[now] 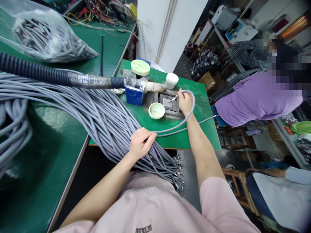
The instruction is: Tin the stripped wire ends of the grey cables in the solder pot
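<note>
My right hand (pixel 185 102) pinches a grey cable (pixel 191 111) near its stripped end, whose thin wire tips point down-left over a small pale square on a dark metal plate (pixel 178 114). The cable loops around the hand and runs back toward my left hand (pixel 141 142). That hand is closed on cable at the right edge of a large bundle of grey cables (pixel 97 113). Left of the plate stands an open round tub (pixel 156 110) with pale contents. Above the plate lies the light nozzle (pixel 155 86) of a dark corrugated hose (pixel 94 81).
A blue box (pixel 134 95), a round green lid (pixel 140 67) and a white jar (pixel 171 80) stand behind the plate. A plastic bag of cables (pixel 48 35) lies upper left. A person in purple (pixel 257 97) is at right.
</note>
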`<state>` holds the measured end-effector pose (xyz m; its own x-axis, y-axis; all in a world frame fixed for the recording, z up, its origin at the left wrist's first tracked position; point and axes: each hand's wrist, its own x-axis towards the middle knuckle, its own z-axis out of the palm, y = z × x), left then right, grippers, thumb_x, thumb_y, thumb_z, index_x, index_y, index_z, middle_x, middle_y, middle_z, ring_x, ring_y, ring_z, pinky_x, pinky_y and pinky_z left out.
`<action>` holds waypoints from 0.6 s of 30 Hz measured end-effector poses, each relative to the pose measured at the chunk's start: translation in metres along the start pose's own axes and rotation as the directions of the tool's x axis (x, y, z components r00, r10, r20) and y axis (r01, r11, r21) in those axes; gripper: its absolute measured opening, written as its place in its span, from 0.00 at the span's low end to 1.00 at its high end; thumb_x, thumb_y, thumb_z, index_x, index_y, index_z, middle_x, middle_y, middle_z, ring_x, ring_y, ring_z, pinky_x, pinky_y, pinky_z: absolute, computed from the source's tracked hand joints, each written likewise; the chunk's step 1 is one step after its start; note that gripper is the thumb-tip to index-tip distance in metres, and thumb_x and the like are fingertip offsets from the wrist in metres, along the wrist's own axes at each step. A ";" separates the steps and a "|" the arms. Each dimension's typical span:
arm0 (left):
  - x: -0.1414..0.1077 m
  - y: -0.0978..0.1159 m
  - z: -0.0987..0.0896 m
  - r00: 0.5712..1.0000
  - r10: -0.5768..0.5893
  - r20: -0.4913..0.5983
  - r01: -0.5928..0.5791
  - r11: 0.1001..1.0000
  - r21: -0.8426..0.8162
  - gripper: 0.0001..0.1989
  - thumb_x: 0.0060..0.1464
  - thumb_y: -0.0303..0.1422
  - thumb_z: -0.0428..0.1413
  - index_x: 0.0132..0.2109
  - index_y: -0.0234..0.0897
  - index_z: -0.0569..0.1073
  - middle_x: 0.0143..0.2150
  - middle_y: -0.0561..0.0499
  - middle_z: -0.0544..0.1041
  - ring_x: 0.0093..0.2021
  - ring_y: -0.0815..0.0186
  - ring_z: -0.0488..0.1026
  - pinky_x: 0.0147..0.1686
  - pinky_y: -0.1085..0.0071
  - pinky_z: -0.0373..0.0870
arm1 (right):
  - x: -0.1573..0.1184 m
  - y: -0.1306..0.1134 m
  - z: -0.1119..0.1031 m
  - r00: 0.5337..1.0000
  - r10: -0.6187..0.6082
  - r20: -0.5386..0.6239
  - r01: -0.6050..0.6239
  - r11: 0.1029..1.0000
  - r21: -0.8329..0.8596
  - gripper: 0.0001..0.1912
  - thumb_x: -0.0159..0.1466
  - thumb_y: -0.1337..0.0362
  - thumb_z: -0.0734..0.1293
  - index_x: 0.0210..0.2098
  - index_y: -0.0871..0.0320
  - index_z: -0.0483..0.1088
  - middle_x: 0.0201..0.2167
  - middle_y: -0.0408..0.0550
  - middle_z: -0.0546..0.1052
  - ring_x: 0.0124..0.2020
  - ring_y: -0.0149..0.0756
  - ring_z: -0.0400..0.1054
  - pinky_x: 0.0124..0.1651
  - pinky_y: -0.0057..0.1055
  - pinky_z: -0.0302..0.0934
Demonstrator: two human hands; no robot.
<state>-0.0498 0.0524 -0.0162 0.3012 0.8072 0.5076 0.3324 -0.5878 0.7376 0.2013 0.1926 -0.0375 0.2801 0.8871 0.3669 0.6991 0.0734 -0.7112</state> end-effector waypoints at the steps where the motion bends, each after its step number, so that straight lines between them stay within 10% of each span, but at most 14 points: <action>1: 0.000 0.000 0.000 1.000 -0.003 -0.001 0.003 1.000 -0.001 0.10 0.59 0.30 0.52 0.32 0.35 0.76 0.27 0.50 0.78 0.27 0.69 0.69 0.31 0.69 0.65 | -0.002 -0.004 -0.005 1.000 -0.016 -0.010 0.017 1.000 0.022 0.13 0.65 0.61 0.59 0.29 0.58 0.71 0.32 0.51 0.79 0.40 0.41 0.72 0.50 0.36 0.62; 13: -0.001 0.018 0.006 0.986 -0.161 0.046 0.167 0.968 -0.186 0.11 0.59 0.35 0.53 0.35 0.35 0.78 0.27 0.49 0.78 0.28 0.68 0.70 0.32 0.69 0.66 | -0.145 -0.101 -0.104 0.888 -0.453 -0.080 0.459 0.865 0.202 0.15 0.64 0.70 0.64 0.48 0.49 0.72 0.44 0.47 0.79 0.44 0.40 0.72 0.46 0.41 0.68; 18: -0.016 0.044 0.023 0.833 -0.386 0.396 0.553 0.571 -0.607 0.19 0.55 0.45 0.57 0.41 0.33 0.79 0.29 0.48 0.79 0.29 0.67 0.73 0.32 0.71 0.69 | -0.200 -0.098 -0.110 0.817 -0.576 -0.022 0.573 0.808 0.140 0.23 0.61 0.70 0.67 0.55 0.49 0.68 0.47 0.48 0.79 0.46 0.40 0.71 0.48 0.45 0.67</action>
<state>-0.0198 0.0124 -0.0018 0.4767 0.8783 -0.0382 -0.1860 0.1432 0.9721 0.1491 -0.0422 0.0253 -0.1592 0.6729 0.7224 0.6328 0.6312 -0.4485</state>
